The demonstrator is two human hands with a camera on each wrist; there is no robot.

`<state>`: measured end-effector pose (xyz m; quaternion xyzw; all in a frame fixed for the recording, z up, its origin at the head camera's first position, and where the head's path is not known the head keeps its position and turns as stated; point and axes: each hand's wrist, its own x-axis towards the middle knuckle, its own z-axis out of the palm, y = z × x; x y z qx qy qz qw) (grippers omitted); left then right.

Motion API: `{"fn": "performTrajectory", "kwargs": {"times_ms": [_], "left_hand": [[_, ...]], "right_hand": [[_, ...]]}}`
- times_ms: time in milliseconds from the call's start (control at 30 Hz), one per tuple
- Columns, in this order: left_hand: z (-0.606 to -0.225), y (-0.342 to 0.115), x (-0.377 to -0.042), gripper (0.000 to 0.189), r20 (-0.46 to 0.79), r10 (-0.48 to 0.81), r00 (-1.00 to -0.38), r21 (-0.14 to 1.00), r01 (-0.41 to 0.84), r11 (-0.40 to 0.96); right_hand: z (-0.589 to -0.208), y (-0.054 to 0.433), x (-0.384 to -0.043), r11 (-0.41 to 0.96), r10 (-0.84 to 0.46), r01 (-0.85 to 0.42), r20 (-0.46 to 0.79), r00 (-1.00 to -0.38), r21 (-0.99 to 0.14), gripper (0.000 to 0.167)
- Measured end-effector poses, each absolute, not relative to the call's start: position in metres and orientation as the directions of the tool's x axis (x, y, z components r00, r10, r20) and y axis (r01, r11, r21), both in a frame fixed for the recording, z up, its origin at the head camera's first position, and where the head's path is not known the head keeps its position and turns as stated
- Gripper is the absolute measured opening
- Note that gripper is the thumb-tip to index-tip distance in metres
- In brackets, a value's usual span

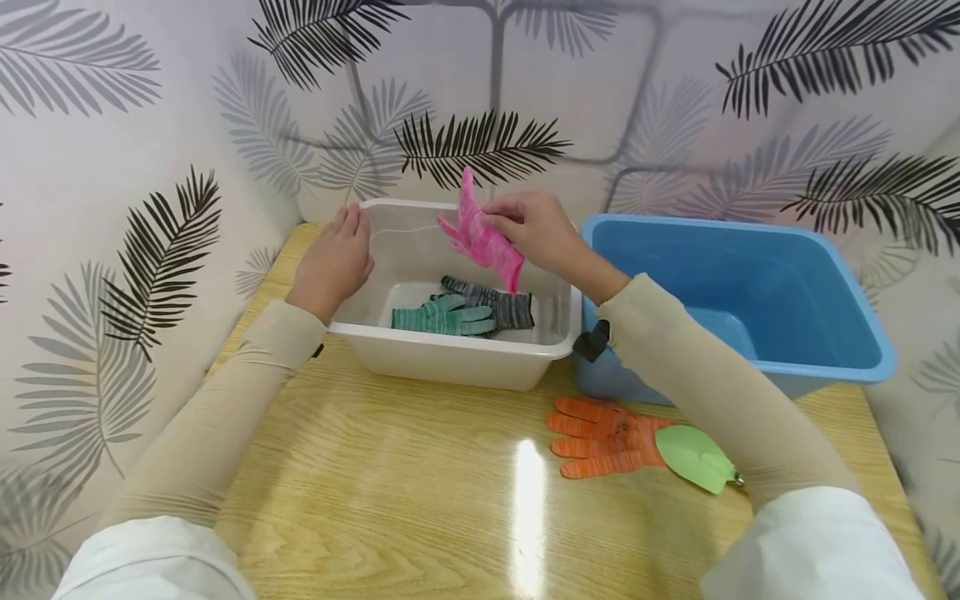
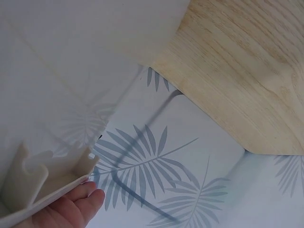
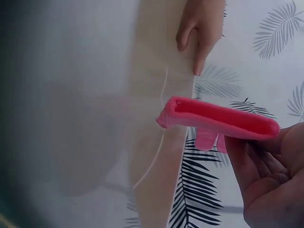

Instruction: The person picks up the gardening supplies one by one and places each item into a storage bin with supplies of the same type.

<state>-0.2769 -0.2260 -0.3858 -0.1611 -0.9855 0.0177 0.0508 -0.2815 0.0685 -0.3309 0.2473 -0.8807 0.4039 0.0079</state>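
Observation:
My right hand (image 1: 536, 229) pinches a pink glove (image 1: 480, 237) above the white bin (image 1: 450, 358). The glove's fingers point up and its cuff hangs lower; in the right wrist view the cuff opening of the pink glove (image 3: 218, 118) faces the camera. At the bin's far left corner, my left hand (image 1: 335, 258) grips the rim, with fingertips (image 2: 92, 202) showing under its outer edge in the left wrist view. Inside the bin lie a green glove (image 1: 427, 318) and, partly beneath it, a dark grey glove (image 1: 513, 308).
A blue bin (image 1: 855, 283) stands right beside the white one, partly behind my right forearm. In front of it, an orange glove (image 1: 603, 437) lies flat on the wooden table (image 1: 360, 483), with a light green leaf-shaped piece (image 1: 697, 457) over its cuff. Leaf-patterned cloth (image 1: 480, 75) hangs behind.

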Motion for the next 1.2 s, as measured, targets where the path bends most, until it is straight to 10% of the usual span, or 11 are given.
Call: {"fn": "performTrajectory", "kwargs": {"times_ms": [433, 1200], "left_hand": [[-0.391, -0.226, -0.277, 0.055, 0.156, 0.333, -0.930, -0.086, 0.323, 0.943], [-0.388, -0.223, -0.275, 0.060, 0.119, 0.327, -0.938, -0.101, 0.316, 0.943]], "right_hand": [[-0.314, 0.064, -0.289, 0.574, -0.556, -0.590, 0.259, -0.790, -0.568, 0.024], [-0.320, 0.030, -0.306, 0.631, -0.543, -0.549, 0.193, -0.817, -0.548, 0.023]]}}
